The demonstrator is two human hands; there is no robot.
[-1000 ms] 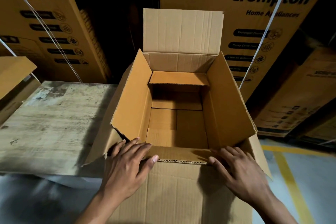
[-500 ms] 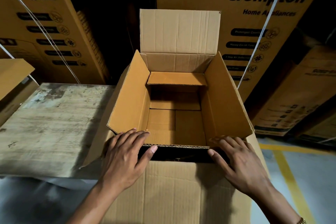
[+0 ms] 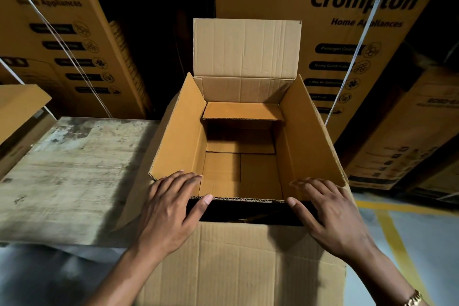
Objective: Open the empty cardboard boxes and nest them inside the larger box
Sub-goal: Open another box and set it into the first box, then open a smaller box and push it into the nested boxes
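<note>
A worn wooden table (image 3: 74, 176) lies at the left, touching the larger box (image 3: 236, 268). The left hand (image 3: 171, 208) lies flat, fingers straight, on the near-left corner of the smaller box (image 3: 305, 146), which sits open inside the larger box with its flaps raised. The right hand (image 3: 332, 216), fingers equally extended, presses the near-right corner. Printed cartons (image 3: 347, 32) stand behind.

A worn, stained wooden tabletop (image 3: 74, 176) lies at 9 o'clock. At 10 o'clock stands a printed Crompton carton (image 3: 49, 40). At 1 o'clock is a Crompton Home Appliances carton (image 3: 273, 32), crossed by a white strap (image 3: 352, 57). At 4 o'clock, the grey floor (image 3: 437, 251) carries a yellow line (image 3: 397, 246).
</note>
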